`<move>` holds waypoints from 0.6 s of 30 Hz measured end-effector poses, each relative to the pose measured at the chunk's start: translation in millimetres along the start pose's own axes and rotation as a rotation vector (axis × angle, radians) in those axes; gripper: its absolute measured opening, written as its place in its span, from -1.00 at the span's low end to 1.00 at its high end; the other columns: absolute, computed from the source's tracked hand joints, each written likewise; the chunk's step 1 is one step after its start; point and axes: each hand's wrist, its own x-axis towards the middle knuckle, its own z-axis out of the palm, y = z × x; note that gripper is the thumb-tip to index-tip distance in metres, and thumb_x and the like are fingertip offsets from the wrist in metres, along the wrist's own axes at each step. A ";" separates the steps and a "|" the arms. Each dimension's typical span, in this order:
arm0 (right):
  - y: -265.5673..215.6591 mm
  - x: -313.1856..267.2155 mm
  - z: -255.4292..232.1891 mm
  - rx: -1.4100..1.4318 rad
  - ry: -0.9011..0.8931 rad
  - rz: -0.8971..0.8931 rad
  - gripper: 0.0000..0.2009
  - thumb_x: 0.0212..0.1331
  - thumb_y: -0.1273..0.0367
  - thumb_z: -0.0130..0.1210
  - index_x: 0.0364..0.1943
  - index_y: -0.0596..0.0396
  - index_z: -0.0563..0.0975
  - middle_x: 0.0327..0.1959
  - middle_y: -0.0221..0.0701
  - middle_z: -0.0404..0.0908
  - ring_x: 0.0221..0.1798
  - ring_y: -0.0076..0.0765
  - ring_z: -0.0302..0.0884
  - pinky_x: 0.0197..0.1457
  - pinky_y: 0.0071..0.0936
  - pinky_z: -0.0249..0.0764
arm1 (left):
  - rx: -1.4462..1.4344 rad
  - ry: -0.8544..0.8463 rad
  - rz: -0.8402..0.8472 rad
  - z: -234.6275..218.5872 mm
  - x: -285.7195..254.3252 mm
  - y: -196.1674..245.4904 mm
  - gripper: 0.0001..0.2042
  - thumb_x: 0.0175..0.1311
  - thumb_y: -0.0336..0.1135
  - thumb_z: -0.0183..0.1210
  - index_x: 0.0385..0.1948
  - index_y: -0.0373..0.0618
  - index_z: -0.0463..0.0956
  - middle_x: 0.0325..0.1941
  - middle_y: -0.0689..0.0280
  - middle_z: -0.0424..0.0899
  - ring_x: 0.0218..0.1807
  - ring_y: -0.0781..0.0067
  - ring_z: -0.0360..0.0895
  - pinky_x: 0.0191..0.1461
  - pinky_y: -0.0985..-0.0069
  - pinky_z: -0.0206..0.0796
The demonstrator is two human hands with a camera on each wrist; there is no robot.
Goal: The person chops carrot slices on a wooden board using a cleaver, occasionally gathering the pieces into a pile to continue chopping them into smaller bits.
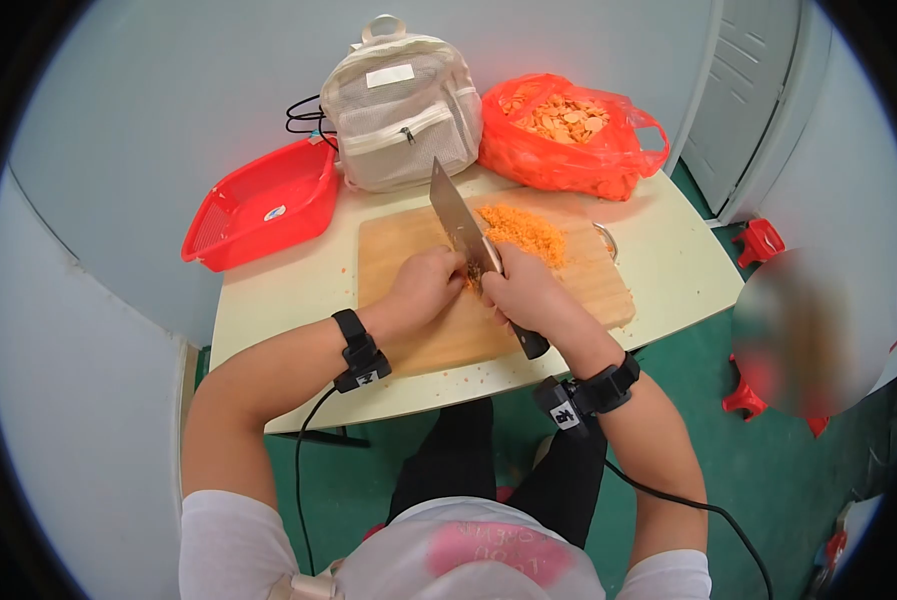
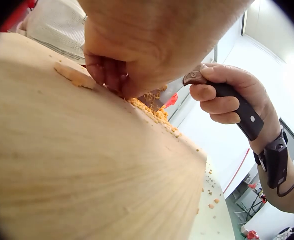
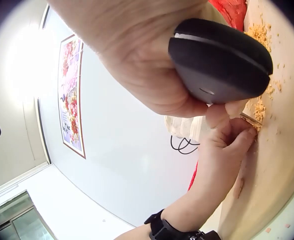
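My right hand (image 1: 521,287) grips the black handle (image 1: 530,342) of a cleaver (image 1: 458,215). Its broad blade slants up and away over the wooden cutting board (image 1: 408,340), with orange crumbs stuck to its side. My left hand (image 1: 430,285) is curled low on the board close beside the blade, its fingertips pinching bits of carrot (image 3: 257,127) that they mostly hide. Finely chopped carrot (image 1: 524,235) is heaped on the board past the blade. A flat carrot slice (image 2: 75,76) lies on the wood by the left fingers in the left wrist view.
Behind the board stand a red plastic basket (image 1: 223,215), a pale mesh backpack (image 1: 400,110) and a red plastic bag (image 1: 568,160) full of carrot slices. Crumbs dot the pale table (image 1: 288,290). Black cables (image 1: 301,480) trail from both wrist bands. Red stools (image 1: 758,242) stand to the right.
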 end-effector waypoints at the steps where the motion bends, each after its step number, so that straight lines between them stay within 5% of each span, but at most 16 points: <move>1: -0.6 1.4 1.1 0.000 0.001 -0.001 -0.72 0.14 0.44 -0.09 -0.09 0.31 0.38 -0.47 -0.12 0.54 -0.62 -0.24 0.56 -0.54 -0.34 0.50 | -0.001 -0.004 0.001 -0.2 0.0 -0.7 -0.91 0.07 -0.44 0.16 -0.38 -0.18 0.56 -0.36 0.08 0.57 -0.25 0.01 0.54 -0.15 0.24 0.38; 10: -4.1 7.9 3.2 -0.043 0.020 -0.004 -0.76 0.13 0.45 -0.08 -0.13 0.30 0.40 -0.48 -0.11 0.54 -0.58 -0.19 0.57 -0.52 -0.27 0.49 | -0.016 -0.008 0.008 -0.6 -1.0 1.2 -0.87 0.07 -0.46 0.16 -0.33 -0.20 0.55 -0.34 0.06 0.56 -0.23 -0.02 0.53 -0.14 0.22 0.37; 12: -2.6 2.7 1.9 0.047 0.011 -0.032 -0.73 0.12 0.44 -0.13 -0.11 0.28 0.38 -0.52 -0.27 0.50 -0.63 -0.37 0.51 -0.61 -0.40 0.46 | -0.023 -0.004 0.015 -2.4 -0.9 1.0 -0.87 0.07 -0.46 0.16 -0.33 -0.20 0.54 -0.34 0.06 0.56 -0.23 -0.02 0.52 -0.14 0.22 0.37; 16: -7.4 -10.5 -0.9 0.070 0.025 -0.020 -0.73 0.12 0.44 -0.13 -0.10 0.27 0.38 -0.52 -0.27 0.50 -0.65 -0.39 0.49 -0.62 -0.40 0.45 | -0.024 0.009 0.018 2.4 -1.8 -1.5 -0.89 0.08 -0.46 0.17 -0.35 -0.20 0.53 -0.35 0.06 0.55 -0.24 -0.03 0.52 -0.14 0.22 0.37; 18: -4.6 -8.9 -0.8 0.073 -0.011 0.013 -0.76 0.16 0.45 -0.13 -0.13 0.31 0.38 -0.49 -0.13 0.53 -0.60 -0.24 0.57 -0.53 -0.31 0.50 | -0.023 0.013 0.027 0.6 0.0 0.2 -0.90 0.08 -0.46 0.17 -0.36 -0.21 0.52 -0.35 0.06 0.54 -0.24 -0.02 0.52 -0.14 0.22 0.38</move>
